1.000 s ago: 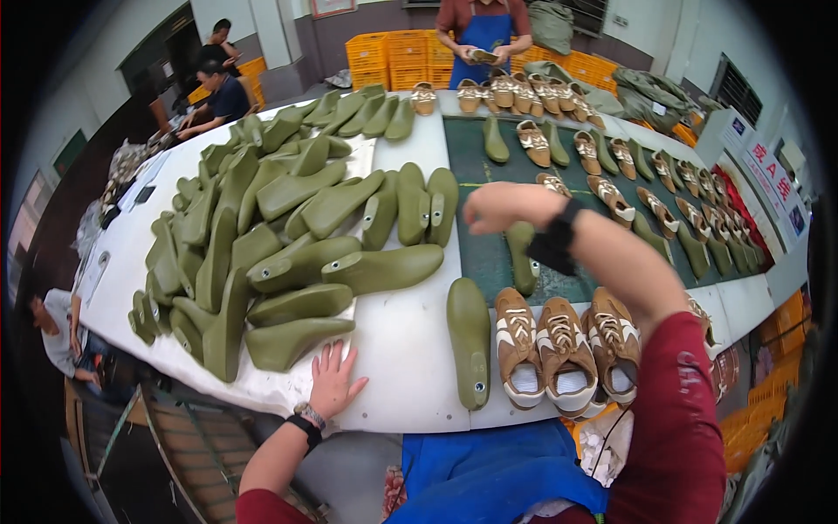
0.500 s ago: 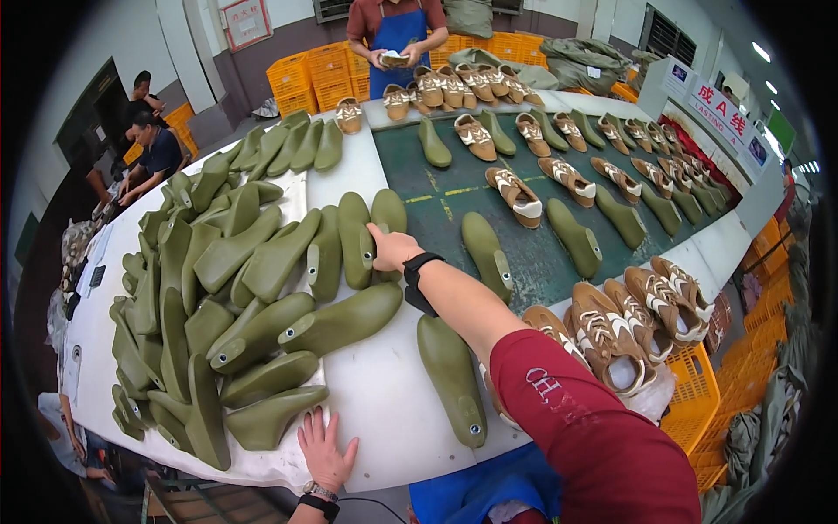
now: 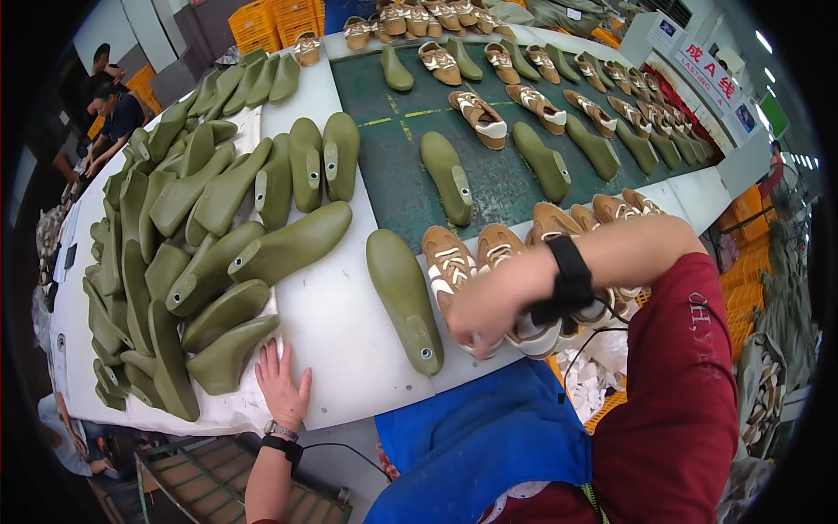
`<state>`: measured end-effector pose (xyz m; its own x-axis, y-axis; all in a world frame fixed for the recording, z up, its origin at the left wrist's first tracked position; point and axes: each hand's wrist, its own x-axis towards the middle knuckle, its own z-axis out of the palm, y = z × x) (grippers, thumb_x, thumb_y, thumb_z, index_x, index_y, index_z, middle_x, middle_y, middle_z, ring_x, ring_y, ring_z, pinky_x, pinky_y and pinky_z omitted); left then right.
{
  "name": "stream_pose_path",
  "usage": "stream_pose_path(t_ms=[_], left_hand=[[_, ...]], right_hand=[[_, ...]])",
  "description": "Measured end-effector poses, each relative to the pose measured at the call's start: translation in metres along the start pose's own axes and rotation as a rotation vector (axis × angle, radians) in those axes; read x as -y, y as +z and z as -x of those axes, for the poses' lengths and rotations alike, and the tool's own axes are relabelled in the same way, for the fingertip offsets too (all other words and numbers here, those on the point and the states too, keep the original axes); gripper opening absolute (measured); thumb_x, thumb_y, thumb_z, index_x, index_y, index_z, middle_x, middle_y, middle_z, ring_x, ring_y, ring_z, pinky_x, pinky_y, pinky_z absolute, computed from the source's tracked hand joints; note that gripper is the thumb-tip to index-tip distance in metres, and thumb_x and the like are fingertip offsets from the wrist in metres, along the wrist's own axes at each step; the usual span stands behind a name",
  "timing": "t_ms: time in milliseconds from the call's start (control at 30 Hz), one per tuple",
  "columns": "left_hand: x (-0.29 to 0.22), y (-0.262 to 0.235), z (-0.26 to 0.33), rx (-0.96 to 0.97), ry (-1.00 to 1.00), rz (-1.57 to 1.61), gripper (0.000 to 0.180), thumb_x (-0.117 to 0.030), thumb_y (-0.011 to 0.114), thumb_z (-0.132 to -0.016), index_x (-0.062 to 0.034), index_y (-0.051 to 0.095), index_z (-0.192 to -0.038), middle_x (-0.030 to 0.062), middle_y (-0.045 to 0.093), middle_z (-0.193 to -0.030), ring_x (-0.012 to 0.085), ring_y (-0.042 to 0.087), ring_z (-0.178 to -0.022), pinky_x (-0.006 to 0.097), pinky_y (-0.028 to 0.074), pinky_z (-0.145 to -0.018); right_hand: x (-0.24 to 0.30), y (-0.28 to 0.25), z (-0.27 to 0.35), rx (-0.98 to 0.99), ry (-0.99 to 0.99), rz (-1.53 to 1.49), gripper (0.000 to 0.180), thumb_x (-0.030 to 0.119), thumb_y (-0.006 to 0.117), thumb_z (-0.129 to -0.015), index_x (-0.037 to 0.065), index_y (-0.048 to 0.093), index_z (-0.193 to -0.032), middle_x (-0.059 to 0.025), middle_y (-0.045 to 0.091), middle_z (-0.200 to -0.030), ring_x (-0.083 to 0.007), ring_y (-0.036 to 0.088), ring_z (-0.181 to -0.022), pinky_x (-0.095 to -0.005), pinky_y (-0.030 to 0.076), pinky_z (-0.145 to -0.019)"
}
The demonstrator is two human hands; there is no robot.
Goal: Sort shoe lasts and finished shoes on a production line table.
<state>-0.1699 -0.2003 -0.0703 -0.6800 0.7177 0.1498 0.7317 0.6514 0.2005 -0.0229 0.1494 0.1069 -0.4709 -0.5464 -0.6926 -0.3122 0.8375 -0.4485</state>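
My left hand rests flat on the white table, fingers spread, beside a pile of olive-green shoe lasts. My right hand, smeared by motion, is over the near end of a row of brown-and-white sneakers along the table's front edge. Its fingers are too blurred to show whether they grip a shoe. A single green shoe last lies just left of that hand, heel end toward me. Two upright-lying lasts, including one shoe last, sit side by side near the green belt.
A green conveyor belt carries lasts and sneakers in rows. More sneakers stand along the far edge. Yellow crates stack behind, and another crate is below the right edge. A thin cable hangs by my right wrist. People sit at far left.
My right hand has left the pair of lasts beside the belt and swung right and nearer, over the sneakers. My left hand stays flat on the table. The whole view has shifted.
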Motion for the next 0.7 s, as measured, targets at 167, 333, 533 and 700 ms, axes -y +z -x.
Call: stream_pose_path(t_ms=[167,333,533,700], left_hand=[[-0.001,0.002,0.004,-0.004,-0.003,0.007,0.061,-0.032,0.061,-0.077,-0.0093,0.042,-0.131,0.0172,0.032,-0.142,0.0379,0.028,-0.13,0.053,0.02,-0.106],[-0.004,0.002,0.002,-0.011,-0.014,0.027,0.061,-0.032,0.061,-0.077,-0.0098,0.043,-0.131,0.0167,0.032,-0.142,0.0374,0.028,-0.13,0.052,0.02,-0.106],[-0.003,0.002,0.004,-0.023,-0.034,0.034,0.06,-0.031,0.062,-0.077,-0.0102,0.044,-0.131,0.0167,0.032,-0.142,0.0371,0.028,-0.13,0.052,0.02,-0.106],[-0.003,-0.001,0.002,-0.041,-0.028,0.031,0.06,-0.03,0.064,-0.076,-0.01,0.045,-0.129,0.0165,0.034,-0.141,0.0372,0.03,-0.129,0.052,0.021,-0.106]], right_hand=[[0.01,0.063,-0.008,0.049,0.227,0.129,0.034,0.034,0.062,-0.08,0.001,0.064,-0.084,-0.0161,0.066,-0.078,-0.0327,0.064,-0.077,-0.0421,0.05,-0.069],[-0.005,0.061,0.009,-0.284,0.291,-0.171,0.02,0.019,0.061,-0.076,0.001,0.062,-0.086,-0.0153,0.065,-0.077,-0.0304,0.065,-0.071,-0.041,0.051,-0.063],[-0.042,0.036,0.094,-0.852,-0.096,-1.698,0.03,0.017,0.054,-0.091,0.006,0.051,-0.118,-0.0083,0.063,-0.098,-0.0139,0.064,-0.075,-0.0261,0.054,-0.072],[-0.074,0.047,0.108,-1.016,-0.389,-1.989,0.043,0.042,0.048,-0.092,0.011,0.052,-0.122,-0.0035,0.061,-0.104,-0.0132,0.06,-0.088,-0.0256,0.048,-0.07]])
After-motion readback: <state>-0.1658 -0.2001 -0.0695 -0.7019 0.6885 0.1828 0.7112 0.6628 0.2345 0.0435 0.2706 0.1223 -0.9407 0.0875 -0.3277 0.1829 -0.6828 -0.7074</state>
